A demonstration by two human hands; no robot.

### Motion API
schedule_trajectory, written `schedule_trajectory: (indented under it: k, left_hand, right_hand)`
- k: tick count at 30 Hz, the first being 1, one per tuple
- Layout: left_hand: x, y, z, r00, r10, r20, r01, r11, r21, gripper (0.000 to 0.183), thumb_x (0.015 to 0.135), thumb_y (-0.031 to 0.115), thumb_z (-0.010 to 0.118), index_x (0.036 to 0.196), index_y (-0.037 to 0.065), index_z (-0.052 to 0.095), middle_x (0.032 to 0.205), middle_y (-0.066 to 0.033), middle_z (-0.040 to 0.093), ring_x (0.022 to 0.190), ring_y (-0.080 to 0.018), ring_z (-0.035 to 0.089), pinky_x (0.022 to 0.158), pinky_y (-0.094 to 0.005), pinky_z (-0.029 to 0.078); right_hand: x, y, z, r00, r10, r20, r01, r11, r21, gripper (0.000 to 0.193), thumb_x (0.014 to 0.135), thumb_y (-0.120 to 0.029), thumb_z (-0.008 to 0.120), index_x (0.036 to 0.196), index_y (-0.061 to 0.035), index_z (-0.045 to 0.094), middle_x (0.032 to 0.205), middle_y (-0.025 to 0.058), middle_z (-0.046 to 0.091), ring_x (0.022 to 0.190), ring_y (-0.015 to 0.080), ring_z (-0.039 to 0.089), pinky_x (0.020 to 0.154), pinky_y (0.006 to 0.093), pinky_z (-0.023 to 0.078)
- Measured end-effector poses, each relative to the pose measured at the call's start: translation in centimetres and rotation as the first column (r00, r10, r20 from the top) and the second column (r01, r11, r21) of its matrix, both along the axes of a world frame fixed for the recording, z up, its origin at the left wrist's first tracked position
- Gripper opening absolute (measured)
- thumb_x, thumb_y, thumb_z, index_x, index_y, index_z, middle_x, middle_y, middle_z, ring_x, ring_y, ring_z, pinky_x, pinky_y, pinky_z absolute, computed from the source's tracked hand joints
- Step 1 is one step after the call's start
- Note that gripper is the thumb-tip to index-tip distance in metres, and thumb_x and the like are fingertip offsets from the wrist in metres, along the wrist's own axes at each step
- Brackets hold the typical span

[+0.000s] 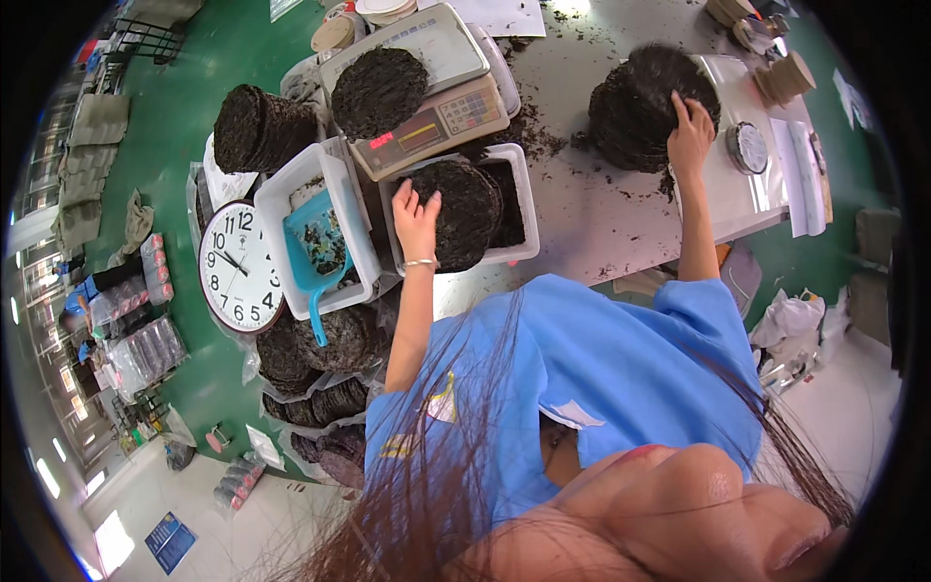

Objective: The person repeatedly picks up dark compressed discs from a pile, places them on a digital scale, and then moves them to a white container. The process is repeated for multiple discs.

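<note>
Two stacks of thin, dark, round sheets, one under each hand. Item one: the left-hand stack [465, 228], lying in a white tub [530, 209] near the front edge of the table [582, 218]; the left hand [417, 218] rests on its left side, fingers bent and slightly parted over the top sheet, a thin bracelet [420, 263] at the wrist — whether it grips cannot be told. Item two: the right-hand stack [621, 121], taller, standing directly on the table; the right hand [690, 126] lies over the right side of its blurred top sheet, fingers spread, thumb grip unclear. Behind the tub, a scale [470, 116] with lit red display, bearing one dark round piece [378, 92]. Left of the scale, a further dark stack [257, 126], leaning. Left of the tub, a white bin [361, 238] containing a blue dustpan [316, 286], handle over the rim; beside the bin, a round wall clock [236, 276], dark-rimmed. Right of item two, a round tin [747, 147] and a pile of pale discs [784, 80]. Dark crumbs [529, 136] lie scattered between scale and item two.
</note>
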State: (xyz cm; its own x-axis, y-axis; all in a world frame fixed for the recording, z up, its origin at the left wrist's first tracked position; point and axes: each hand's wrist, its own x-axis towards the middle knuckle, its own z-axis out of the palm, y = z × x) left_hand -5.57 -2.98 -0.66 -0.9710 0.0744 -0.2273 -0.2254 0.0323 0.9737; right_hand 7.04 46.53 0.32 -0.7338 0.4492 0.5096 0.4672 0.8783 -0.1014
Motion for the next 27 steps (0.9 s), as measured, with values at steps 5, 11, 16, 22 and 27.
schedule_trajectory:
  k: [5, 11, 16, 22, 27]
  left_hand:
    - [5.4, -1.1, -1.9, 0.830, -0.428, -0.357, 0.095, 0.740, -0.666, 0.070, 0.073, 0.021, 0.085, 0.134, 0.004, 0.055, 0.146, -0.0207, 0.045, 0.136, -0.0402, 0.043, 0.113, -0.0484, 0.036]
    - [6.9, -2.2, -4.1, 0.716, -0.636, -0.288, 0.090, 0.494, -0.865, 0.075, 0.069, 0.022, 0.087, 0.137, 0.012, 0.056, 0.146, -0.0178, 0.044, 0.140, -0.0383, 0.037, 0.116, -0.0549, 0.032]
    - [6.3, -3.7, -3.8, 0.677, -0.651, -0.345, 0.142, 0.574, -0.806, 0.045, 0.084, 0.024, 0.077, 0.125, 0.011, 0.066, 0.138, -0.0148, 0.055, 0.133, -0.0359, 0.047, 0.111, -0.0477, 0.039]
    - [5.1, -3.9, 1.2, 0.837, -0.264, -0.479, 0.023, 0.892, -0.451, 0.024, 0.095, 0.013, 0.064, 0.116, 0.003, 0.067, 0.118, -0.0171, 0.067, 0.113, -0.0347, 0.063, 0.100, -0.0425, 0.049]
    - [4.6, -8.7, 6.2, 0.836, 0.368, -0.407, -0.494, 0.828, -0.265, 0.041, 0.107, 0.036, 0.050, 0.108, -0.003, 0.060, 0.095, -0.0087, 0.067, 0.080, -0.0199, 0.056, 0.075, -0.0355, 0.047]
  right_hand:
    - [0.5, 0.7, 0.1, 1.000, 0.014, 0.016, -0.014, 1.000, 0.007, 0.070, 0.076, 0.007, 0.054, 0.140, -0.0206, 0.059, 0.137, 0.0075, 0.056, 0.133, 0.0309, 0.047, 0.113, 0.0454, 0.032]
    - [-0.4, -4.5, 3.7, 0.977, 0.109, -0.186, -0.113, 0.994, -0.011, 0.060, 0.078, 0.003, 0.053, 0.133, -0.0161, 0.063, 0.137, 0.0062, 0.059, 0.133, 0.0280, 0.049, 0.113, 0.0449, 0.033]
    - [-1.8, -11.2, 3.4, 0.910, 0.343, -0.232, -0.385, 0.907, -0.170, 0.047, 0.080, 0.002, 0.056, 0.124, -0.0099, 0.067, 0.127, 0.0091, 0.065, 0.126, 0.0305, 0.054, 0.110, 0.0438, 0.038]
    - [-3.7, -22.7, 2.4, 0.794, 0.547, -0.266, -0.605, 0.663, -0.441, 0.040, 0.081, 0.003, 0.063, 0.120, -0.0050, 0.066, 0.125, 0.0122, 0.065, 0.122, 0.0334, 0.055, 0.108, 0.0432, 0.041]
    - [-3.9, -32.1, 0.2, 0.545, 0.815, -0.194, -0.736, 0.355, -0.577, 0.047, 0.080, -0.012, 0.074, 0.124, -0.0037, 0.062, 0.128, 0.0133, 0.060, 0.129, 0.0342, 0.049, 0.109, 0.0458, 0.038]
